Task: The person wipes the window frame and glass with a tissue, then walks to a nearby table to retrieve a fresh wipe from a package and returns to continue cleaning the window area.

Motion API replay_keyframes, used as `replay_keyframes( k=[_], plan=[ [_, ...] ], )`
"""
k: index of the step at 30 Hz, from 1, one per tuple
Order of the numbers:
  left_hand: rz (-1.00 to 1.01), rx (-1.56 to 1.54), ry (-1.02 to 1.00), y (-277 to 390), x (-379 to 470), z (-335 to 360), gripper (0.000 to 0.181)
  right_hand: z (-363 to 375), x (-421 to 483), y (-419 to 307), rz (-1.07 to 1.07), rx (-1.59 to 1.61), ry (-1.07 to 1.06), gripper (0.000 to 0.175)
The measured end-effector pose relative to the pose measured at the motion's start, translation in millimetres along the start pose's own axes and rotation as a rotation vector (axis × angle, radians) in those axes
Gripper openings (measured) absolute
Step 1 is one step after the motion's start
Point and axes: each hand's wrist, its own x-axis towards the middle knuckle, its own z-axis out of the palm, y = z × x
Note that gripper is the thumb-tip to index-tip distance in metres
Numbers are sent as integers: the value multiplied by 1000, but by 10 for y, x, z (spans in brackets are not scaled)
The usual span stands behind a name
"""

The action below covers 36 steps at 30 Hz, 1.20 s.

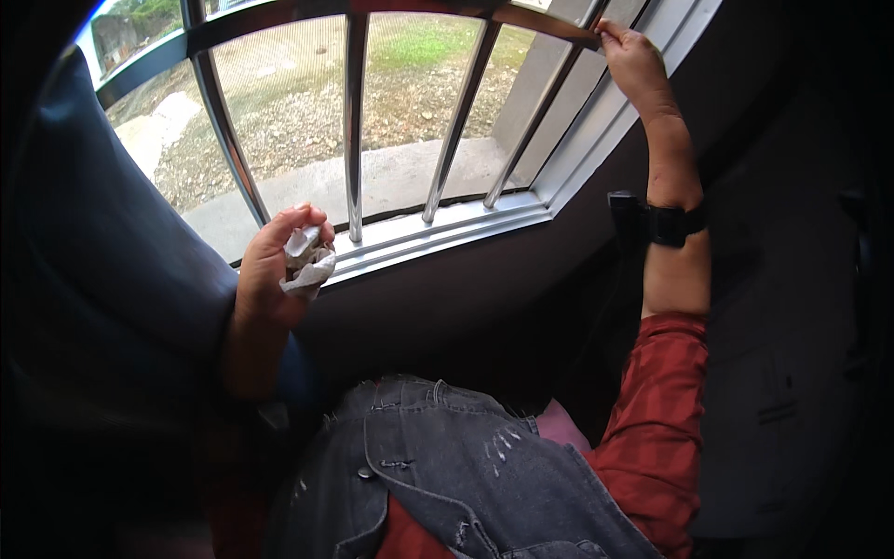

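My left hand (269, 262) is curled around a crumpled white cloth or tissue (309, 269), which pokes out from between thumb and fingers. It is in front of the lower window frame, near the foot of an upright metal bar (230, 136). At upper right, my right arm stretches up to the window grille. Thumb and fingertips of my right hand (634, 61) pinch the right end of the flat metal crossbar (545, 24). Whether anything small lies under those fingertips is hidden.
More upright bars (354, 133) stand along the silver window frame (447, 227). Gravelly ground (300, 112) shows outside. A large dark smooth surface (133, 244) fills the left side. On my right forearm is a black strapped device (667, 225). The dark wall (454, 293) runs below the frame.
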Motion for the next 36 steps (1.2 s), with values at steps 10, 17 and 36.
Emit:
replay_keyframes(
  k=[10,17,36],
  plan=[
    [-28,-37,104,-113,35,-52,19,62,-317,-195,-59,247,366,16],
    [-61,-82,145,-240,64,-84,19,776,-1735,-373,54,380,-45,18],
    [-257,97,264,-715,497,23,37,1342,-2337,-123,656,895,-343,13]
  ],
)
